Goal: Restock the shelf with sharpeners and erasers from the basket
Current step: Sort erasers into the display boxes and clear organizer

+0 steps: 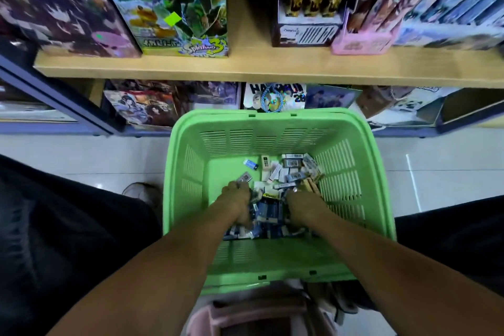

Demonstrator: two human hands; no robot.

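Note:
A light green slotted plastic basket (351, 188) stands on the floor in front of me. Its bottom holds a heap of small packaged erasers and sharpeners (283, 172), mostly white, blue and grey. Both my arms reach down into it. My left hand (236, 200) is down in the pile with fingers curled round several small packs, one grey pack sticking up at its fingertips. My right hand (301, 206) is buried in the heap on the right, fingers curled into the packs; what it holds is hidden. The wooden shelf (272, 68) runs across above the basket.
Tall illustrated boxes (169, 3) and book sets (436, 0) fill the upper shelf. More printed goods (141, 106) sit on the low shelf behind the basket. A pink stool (245, 314) is under me; white tiled floor (81, 161) lies on both sides.

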